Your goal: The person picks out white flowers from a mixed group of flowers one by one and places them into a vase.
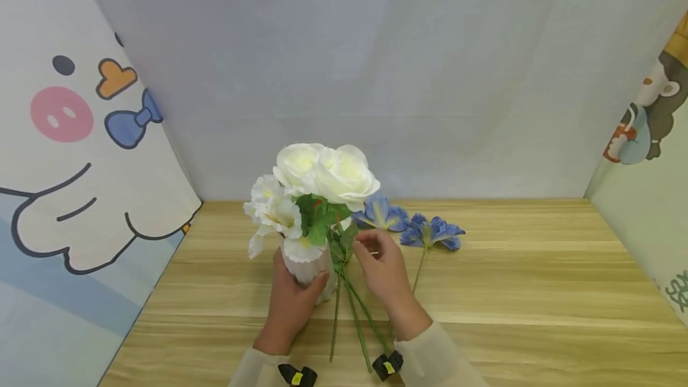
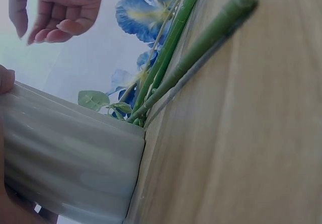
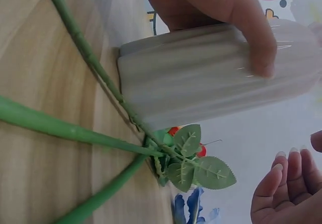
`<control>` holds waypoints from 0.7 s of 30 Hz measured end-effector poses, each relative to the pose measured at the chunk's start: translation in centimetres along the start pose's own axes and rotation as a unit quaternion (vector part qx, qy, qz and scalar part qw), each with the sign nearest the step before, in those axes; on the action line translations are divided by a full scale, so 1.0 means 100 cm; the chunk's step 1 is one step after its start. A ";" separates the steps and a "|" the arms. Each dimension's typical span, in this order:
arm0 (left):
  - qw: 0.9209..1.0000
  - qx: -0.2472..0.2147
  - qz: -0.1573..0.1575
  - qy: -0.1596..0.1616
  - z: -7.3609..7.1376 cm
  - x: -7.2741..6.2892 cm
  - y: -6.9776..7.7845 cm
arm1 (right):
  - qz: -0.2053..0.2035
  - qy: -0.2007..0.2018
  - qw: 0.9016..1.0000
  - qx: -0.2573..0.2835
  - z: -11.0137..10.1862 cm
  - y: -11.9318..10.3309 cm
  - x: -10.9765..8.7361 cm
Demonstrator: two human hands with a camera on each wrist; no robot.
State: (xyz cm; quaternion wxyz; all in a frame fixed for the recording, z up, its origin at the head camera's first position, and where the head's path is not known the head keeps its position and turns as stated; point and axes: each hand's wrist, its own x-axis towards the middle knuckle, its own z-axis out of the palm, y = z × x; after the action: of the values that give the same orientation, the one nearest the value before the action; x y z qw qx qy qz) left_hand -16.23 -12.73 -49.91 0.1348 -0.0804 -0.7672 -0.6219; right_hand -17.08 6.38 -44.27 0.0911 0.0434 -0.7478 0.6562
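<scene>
A white ribbed vase (image 1: 308, 269) stands on the table in front of me. My left hand (image 1: 287, 303) grips its side, the thumb lying across the front in the right wrist view. White roses (image 1: 344, 173) and ruffled white flowers (image 1: 275, 212) rise from the vase and hide its mouth. To the right of the vase, my right hand (image 1: 388, 270) hovers with loosely bent fingers; both wrist views show nothing held in it. Green stems (image 1: 353, 309) with leaves (image 3: 214, 172) lie on the table between the vase and that hand.
Blue flowers (image 1: 432, 233) lie on the wooden table (image 1: 527, 291) behind and right of my right hand. Small red pieces (image 3: 202, 151) show among the leaves. A grey backdrop (image 1: 408, 76) closes off the back, and printed cloths (image 1: 54, 196) hang at both sides.
</scene>
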 end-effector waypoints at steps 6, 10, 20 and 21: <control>1.000 0.009 0.016 -0.002 -0.002 -0.002 -0.002 | 0.023 -0.014 1.000 -0.015 0.004 0.010 -0.001; 1.000 0.007 0.020 -0.005 -0.002 -0.003 -0.002 | 0.040 -0.035 0.997 -0.049 0.007 0.018 -0.002; 1.000 0.000 0.017 -0.001 -0.001 -0.003 -0.001 | 0.031 -0.088 0.976 -0.195 0.016 0.028 -0.012; 1.000 0.001 0.018 -0.002 -0.001 -0.003 -0.001 | 0.032 -0.094 0.974 -0.203 0.016 0.029 -0.013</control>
State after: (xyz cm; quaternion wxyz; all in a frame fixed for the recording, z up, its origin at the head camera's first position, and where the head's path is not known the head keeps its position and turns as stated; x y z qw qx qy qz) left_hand -15.99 -12.85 -50.03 0.1445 -0.0947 -0.7667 -0.6183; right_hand -16.43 5.07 -47.52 0.0061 0.0620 -0.8715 0.4864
